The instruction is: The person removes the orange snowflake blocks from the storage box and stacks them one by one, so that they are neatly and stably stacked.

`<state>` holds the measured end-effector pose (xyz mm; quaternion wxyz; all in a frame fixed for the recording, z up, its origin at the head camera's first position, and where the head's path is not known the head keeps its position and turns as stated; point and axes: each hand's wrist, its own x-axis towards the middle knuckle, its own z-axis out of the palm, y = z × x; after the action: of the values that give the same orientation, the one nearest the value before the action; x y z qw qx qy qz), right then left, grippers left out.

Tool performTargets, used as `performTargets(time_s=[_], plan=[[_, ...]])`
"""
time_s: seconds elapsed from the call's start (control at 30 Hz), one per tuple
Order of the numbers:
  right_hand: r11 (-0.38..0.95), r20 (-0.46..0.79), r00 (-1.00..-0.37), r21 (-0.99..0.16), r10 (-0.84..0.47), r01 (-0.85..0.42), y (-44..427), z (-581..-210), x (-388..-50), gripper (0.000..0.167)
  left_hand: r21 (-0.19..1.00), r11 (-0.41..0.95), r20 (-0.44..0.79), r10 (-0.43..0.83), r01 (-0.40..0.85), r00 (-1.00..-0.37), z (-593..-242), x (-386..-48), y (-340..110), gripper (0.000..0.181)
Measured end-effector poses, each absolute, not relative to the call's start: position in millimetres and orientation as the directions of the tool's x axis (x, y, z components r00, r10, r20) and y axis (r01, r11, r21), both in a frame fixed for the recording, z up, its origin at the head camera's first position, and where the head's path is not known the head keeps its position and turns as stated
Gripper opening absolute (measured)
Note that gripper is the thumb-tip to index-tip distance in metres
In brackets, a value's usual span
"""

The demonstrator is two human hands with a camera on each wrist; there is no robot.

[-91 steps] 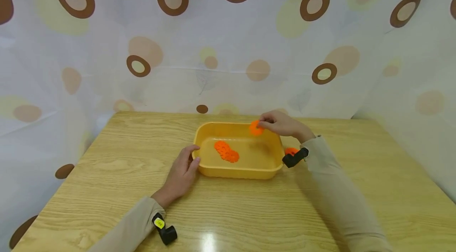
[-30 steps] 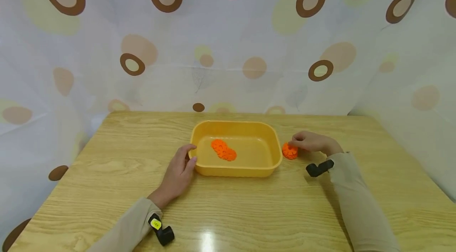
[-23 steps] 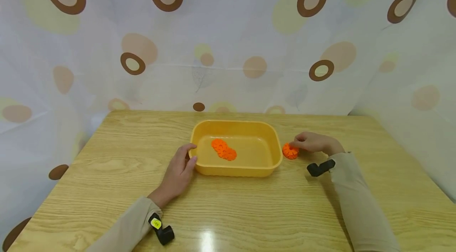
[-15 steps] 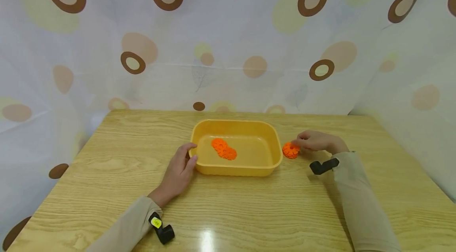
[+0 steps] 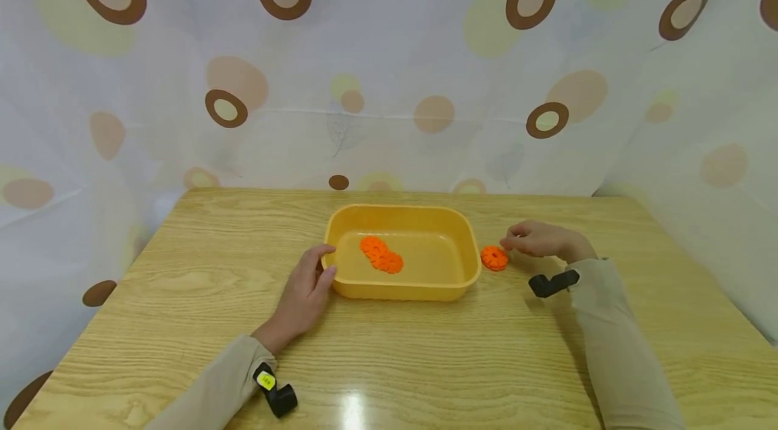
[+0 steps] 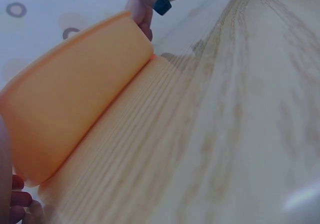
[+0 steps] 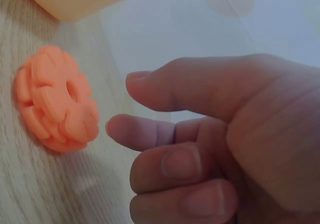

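Observation:
A yellow rectangular plastic basin (image 5: 401, 291) stands on the table, with several overlapping orange notched discs (image 5: 389, 261) on its floor. My left hand (image 5: 302, 295) grips the basin's left end, fingers at the rim. To the right of the basin lies a small stack of orange notched snowflake discs (image 5: 494, 258). My right hand (image 5: 541, 241) is just right of that stack, apart from it and holding nothing. In the right wrist view, its thumb and index fingertips (image 7: 117, 129) have a gap between them, beside the stacked discs (image 7: 57, 101); the other fingers are bent.
The wooden table (image 5: 401, 362) ends at a patterned cloth backdrop (image 5: 389, 113) behind and at both sides. Small black cameras sit on the wrists, the left wrist camera (image 5: 276, 393) near the table's front.
Three seconds ago my right hand held an orange disc over the basin's right end. It then went to the stack and touched it, and now its fingers are off it. The left hand stays put.

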<state>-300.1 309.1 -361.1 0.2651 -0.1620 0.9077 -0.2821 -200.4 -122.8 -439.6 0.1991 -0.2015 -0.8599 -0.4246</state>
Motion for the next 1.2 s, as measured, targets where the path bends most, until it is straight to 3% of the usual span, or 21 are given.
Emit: performTargets(time_s=[0.3,0.5,0.9,1.2], plan=[[0.736,-0.234,-0.849,-0.635,-0.474,-0.235,301.6,-359.1,-302.6,0.031,0.651,0.558,0.515,0.174,0.515,-0.84,-437.4,-202.6,-123.3,0.029],[0.602,-0.092,-0.832,-0.734,-0.547,-0.314,277.5,-367.6,-307.7,0.028,0.659,0.576,0.499,0.148,0.485,-0.854,-439.9,-198.2,-129.3,0.029],[0.472,0.178,-0.783,-0.711,-0.596,-0.521,231.4,-354.7,-300.9,0.01,0.641,0.563,0.538,0.156,0.522,-0.829,-441.7,-199.7,-126.6,0.028],[0.482,0.166,-0.715,-0.633,-0.679,-0.606,199.2,-335.6,-295.8,0.005,0.649,0.552,0.527,0.171,0.524,-0.832,-439.4,-201.3,-122.7,0.029]])
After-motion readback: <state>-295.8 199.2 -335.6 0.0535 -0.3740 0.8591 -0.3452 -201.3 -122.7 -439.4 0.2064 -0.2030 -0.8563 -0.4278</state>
